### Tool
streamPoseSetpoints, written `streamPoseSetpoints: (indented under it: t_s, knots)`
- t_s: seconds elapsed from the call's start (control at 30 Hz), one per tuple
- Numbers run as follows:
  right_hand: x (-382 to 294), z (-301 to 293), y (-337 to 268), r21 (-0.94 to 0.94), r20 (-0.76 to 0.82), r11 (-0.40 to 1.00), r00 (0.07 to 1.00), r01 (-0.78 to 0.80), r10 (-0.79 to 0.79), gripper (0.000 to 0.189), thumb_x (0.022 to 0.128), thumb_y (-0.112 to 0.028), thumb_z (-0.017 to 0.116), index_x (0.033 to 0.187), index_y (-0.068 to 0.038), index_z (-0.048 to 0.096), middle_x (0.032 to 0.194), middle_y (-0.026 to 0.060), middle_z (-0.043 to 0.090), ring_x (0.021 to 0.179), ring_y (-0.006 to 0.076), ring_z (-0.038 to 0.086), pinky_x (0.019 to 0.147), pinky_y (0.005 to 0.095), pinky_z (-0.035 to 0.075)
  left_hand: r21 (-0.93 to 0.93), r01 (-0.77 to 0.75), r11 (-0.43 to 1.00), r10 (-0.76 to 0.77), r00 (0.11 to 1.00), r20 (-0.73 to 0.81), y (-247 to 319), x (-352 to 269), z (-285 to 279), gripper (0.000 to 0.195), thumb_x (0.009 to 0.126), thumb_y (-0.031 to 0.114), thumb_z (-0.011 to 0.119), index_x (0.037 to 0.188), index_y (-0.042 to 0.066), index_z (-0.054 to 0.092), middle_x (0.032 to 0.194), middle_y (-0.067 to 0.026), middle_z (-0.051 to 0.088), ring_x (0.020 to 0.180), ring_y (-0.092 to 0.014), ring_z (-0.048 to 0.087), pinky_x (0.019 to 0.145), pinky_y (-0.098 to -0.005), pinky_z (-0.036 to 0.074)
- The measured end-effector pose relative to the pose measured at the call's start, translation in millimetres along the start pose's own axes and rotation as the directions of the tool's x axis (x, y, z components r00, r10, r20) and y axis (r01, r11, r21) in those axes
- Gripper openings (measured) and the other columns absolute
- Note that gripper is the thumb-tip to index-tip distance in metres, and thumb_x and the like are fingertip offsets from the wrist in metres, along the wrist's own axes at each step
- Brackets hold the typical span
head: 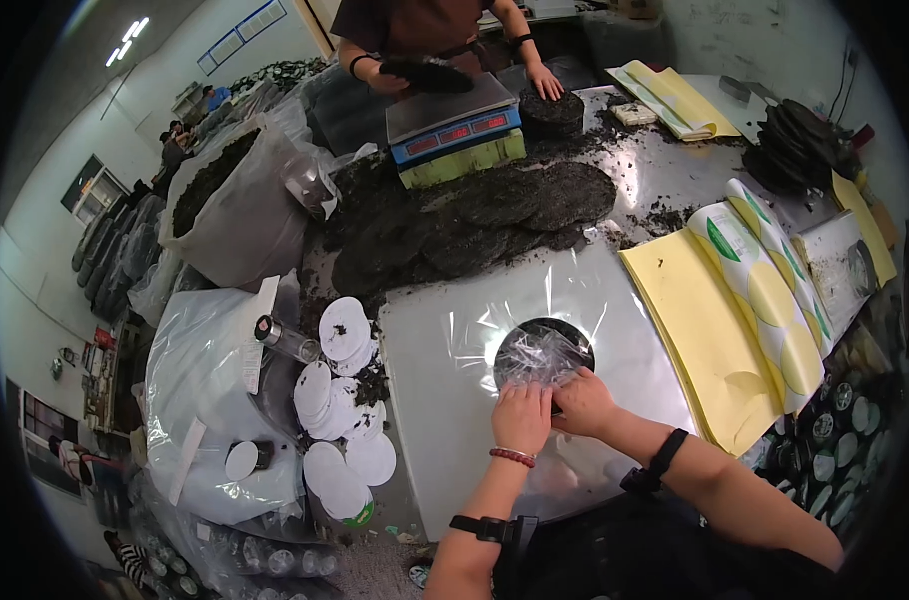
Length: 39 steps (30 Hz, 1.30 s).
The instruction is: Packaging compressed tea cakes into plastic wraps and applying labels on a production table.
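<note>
A dark round disc [538, 337], seemingly of pressed dried seaweed or leaves, lies in front of me on a clear plastic sheet, with crumpled clear film [541, 358] gathered over its top. My left hand [523, 412] presses its fingers on the film at the disc's near edge. Touching it, my right hand [583, 401] has its fingers on the bunched film at the near right edge; the fingertips are partly hidden. The large plastic sheet [447, 420] lies smooth around the disc on the metal table. White paper circles [342, 330] lie in loose piles to the left.
Overlapping dark discs [492, 202] lie beyond the sheet, before a digital scale [454, 135] where a co-worker holds another disc. A glass bottle [286, 339] and plastic bags [207, 390] are left; yellow sticker sheets [709, 337] are right. An open sack [237, 202] of dark flakes stands far left.
</note>
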State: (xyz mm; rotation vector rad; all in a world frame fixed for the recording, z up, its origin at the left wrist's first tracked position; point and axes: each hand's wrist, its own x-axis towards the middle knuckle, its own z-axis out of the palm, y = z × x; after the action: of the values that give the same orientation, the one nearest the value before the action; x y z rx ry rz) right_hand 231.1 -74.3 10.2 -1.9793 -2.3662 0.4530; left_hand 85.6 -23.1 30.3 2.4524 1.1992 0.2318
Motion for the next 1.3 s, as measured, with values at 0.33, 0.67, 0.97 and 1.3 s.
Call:
streamPoseSetpoints:
  t_s: [0.33,0.67,0.97,1.3]
  knots:
    - [21.4,-5.2,39.4,0.542,-0.148,0.728,0.806,-0.419,0.574,0.088,0.070,-0.015,0.084,0.149,-0.006,0.046,0.140,0.0211,0.049,0.132,0.0394,0.041,0.113,0.0494,0.035,-0.096,0.096,0.991,-0.094,0.995,0.020,-21.1,49.5,6.1,0.047,0.089,0.032,0.069,0.122,0.004,0.051,0.098,-0.0183,0.070,0.095,-0.034,0.070,0.080,-0.0477,0.056]
    - [29.0,11.7,0.6,0.184,-0.209,0.983,0.977,-0.004,0.043,0.050,0.091,-0.011,0.056,0.140,-0.001,0.055,0.140,0.0188,0.060,0.137,0.0360,0.053,0.117,0.0436,0.040,-0.374,-0.111,0.921,-0.037,0.930,-0.365,-35.8,-55.8,-7.0,0.041,0.084,0.008,0.072,0.122,-0.002,0.062,0.124,-0.0209,0.061,0.123,-0.037,0.059,0.108,-0.0476,0.047]
    - [19.2,0.3,25.0,0.696,-0.451,0.653,0.889,0.298,0.074,0.042,0.082,-0.017,0.072,0.120,-0.002,0.061,0.135,0.0210,0.058,0.123,0.0404,0.061,0.100,0.0469,0.053,-0.249,-0.413,0.876,0.311,0.878,-0.364,-63.4,19.6,3.7,0.034,0.074,0.002,0.074,0.108,0.002,0.068,0.132,-0.0137,0.062,0.129,-0.036,0.057,0.105,-0.0438,0.051]
    - [26.4,2.0,1.3,0.142,-0.182,0.990,0.983,0.008,0.018,0.054,0.087,-0.019,0.060,0.134,0.006,0.055,0.149,0.0199,0.050,0.143,0.0301,0.045,0.121,0.0414,0.034,-0.187,-0.247,0.951,0.264,0.962,0.072,-29.4,32.3,-20.4,0.070,0.083,0.005,0.059,0.149,-0.006,0.040,0.153,-0.0216,0.046,0.142,-0.038,0.045,0.118,-0.0475,0.035]
